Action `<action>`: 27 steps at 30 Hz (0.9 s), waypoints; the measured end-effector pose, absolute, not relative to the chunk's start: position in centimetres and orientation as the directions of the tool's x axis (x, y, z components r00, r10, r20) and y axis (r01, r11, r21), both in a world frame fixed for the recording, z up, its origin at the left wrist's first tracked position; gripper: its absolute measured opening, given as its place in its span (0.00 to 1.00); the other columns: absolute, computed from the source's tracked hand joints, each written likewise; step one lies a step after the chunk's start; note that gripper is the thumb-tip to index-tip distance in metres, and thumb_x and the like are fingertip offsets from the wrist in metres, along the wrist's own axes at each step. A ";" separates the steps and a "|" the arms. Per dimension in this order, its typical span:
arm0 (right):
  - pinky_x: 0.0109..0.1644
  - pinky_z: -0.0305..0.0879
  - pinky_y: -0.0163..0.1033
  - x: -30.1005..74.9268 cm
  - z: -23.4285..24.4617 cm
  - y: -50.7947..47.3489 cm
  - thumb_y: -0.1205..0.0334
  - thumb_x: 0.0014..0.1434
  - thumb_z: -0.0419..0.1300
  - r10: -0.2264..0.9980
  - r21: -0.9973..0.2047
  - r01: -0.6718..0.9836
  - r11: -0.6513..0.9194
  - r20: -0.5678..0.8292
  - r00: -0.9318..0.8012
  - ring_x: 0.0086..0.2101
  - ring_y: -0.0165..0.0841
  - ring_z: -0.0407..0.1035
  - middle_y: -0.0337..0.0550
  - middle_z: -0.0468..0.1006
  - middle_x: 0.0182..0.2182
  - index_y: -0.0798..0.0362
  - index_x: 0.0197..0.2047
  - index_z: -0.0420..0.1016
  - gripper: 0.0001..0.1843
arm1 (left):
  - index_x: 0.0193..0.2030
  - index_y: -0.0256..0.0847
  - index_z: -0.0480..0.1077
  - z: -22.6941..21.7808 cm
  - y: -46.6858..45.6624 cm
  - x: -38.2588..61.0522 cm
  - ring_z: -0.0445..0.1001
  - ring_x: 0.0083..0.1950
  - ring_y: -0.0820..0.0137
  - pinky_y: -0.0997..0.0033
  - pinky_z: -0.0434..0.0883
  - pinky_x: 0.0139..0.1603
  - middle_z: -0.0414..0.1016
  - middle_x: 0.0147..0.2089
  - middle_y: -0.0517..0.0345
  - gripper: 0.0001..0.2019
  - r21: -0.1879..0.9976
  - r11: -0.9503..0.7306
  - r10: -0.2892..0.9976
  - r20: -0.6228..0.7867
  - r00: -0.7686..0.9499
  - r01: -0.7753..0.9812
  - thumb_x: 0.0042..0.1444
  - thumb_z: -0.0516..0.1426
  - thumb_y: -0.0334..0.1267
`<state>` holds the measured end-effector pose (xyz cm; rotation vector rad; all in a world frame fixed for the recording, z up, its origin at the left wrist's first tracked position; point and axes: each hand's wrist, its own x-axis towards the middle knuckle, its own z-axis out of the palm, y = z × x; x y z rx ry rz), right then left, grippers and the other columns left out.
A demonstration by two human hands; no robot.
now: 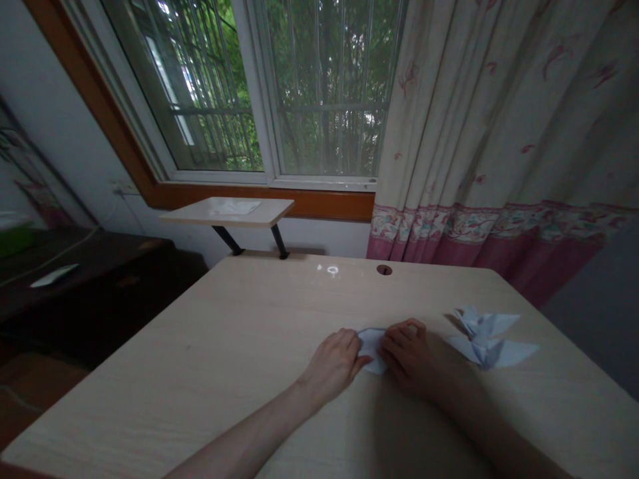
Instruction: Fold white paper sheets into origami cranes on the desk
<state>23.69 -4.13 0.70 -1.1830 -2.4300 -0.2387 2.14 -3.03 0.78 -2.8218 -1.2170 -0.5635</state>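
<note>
A small folded sheet of white paper (372,346) lies on the wooden desk between my hands. My left hand (335,359) grips its left edge, thumb on the near side and fingers curled at the far side. On the right edge, my right hand (407,352) has its fingers bent and pressed onto the paper; its thumb is mostly hidden. To the right of that hand rest folded paper cranes (486,342), white with pointed wings spread, close against each other.
The desk (224,372) has a round cable hole (384,269) near its back edge. At the back left stands a raised shelf (200,211) with white paper (237,207) on it. Behind are a barred window and a flowered curtain (449,133). A dark low cabinet (110,266) stands left.
</note>
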 end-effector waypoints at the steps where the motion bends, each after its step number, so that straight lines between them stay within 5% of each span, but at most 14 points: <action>1: 0.54 0.52 0.51 23.7 0.6 -4.1 0.66 0.63 0.52 0.708 -0.034 0.783 0.621 0.454 -0.541 0.41 0.38 0.66 0.45 0.75 0.37 0.52 0.37 0.72 0.08 | 0.39 0.37 0.66 0.8 -3.1 2.2 0.70 0.42 0.61 0.61 0.72 0.43 0.70 0.39 0.51 0.11 0.129 -0.695 0.703 0.324 0.633 0.707 0.65 0.54 0.44; 12: 0.56 0.55 0.52 23.9 0.1 -3.7 0.68 0.61 0.53 0.650 -0.037 0.753 0.657 0.532 -0.542 0.47 0.41 0.63 0.50 0.72 0.43 0.54 0.43 0.72 0.09 | 0.48 0.38 0.62 1.4 -3.2 2.0 0.68 0.45 0.58 0.59 0.70 0.45 0.69 0.44 0.50 0.17 0.165 -0.670 0.727 0.338 0.597 0.723 0.59 0.60 0.45; 19: 0.54 0.59 0.53 23.9 -0.1 -3.6 0.68 0.61 0.53 0.611 -0.018 0.740 0.673 0.578 -0.541 0.47 0.42 0.63 0.51 0.72 0.44 0.54 0.42 0.70 0.07 | 0.60 0.41 0.57 1.5 -3.0 2.0 0.63 0.58 0.55 0.52 0.61 0.58 0.65 0.58 0.48 0.28 0.208 -0.657 0.737 0.378 0.560 0.725 0.58 0.60 0.47; 27: 0.58 0.59 0.54 24.1 -0.3 -3.4 0.69 0.60 0.52 0.668 -0.141 0.725 0.674 0.534 -0.517 0.54 0.43 0.61 0.55 0.70 0.53 0.57 0.57 0.62 0.21 | 0.62 0.42 0.56 0.9 -2.3 1.6 0.60 0.63 0.57 0.51 0.58 0.61 0.64 0.61 0.47 0.26 0.314 -0.658 0.748 0.374 0.548 0.685 0.61 0.58 0.44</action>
